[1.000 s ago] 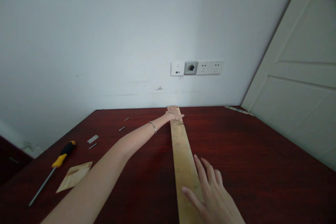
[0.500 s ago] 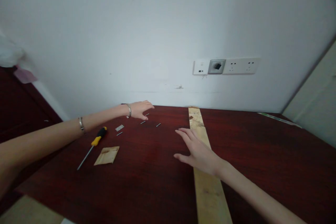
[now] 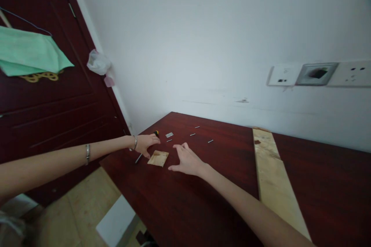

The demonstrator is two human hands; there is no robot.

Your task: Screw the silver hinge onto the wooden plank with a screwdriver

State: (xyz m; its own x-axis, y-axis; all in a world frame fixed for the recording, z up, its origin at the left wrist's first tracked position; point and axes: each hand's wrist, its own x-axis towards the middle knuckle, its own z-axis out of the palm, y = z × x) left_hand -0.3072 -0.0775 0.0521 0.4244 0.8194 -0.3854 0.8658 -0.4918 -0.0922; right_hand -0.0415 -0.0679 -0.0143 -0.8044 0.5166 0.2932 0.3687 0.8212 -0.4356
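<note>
- Shifted off the plank [image 3: 271, 177], over to the wood block [image 3: 158, 158].
- Curls left hand [image 3: 145, 144] over the screwdriver [image 3: 156, 133] just left of the block; true grasp unclear.
- Spreads right hand [image 3: 188, 161] just right of it, fingers released, low for easy reach.

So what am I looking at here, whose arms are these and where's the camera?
No machine here: these are a person's own bare arms, filmed by a camera worn on their head, looking forward and down. The left hand lies over a yellow-and-black screwdriver; whether it grips it is unclear. The right hand is open, holding nothing, beside a small wooden piece. On the dark red table also lie a few screws, a little metal plate and a long wooden plank.
</note>
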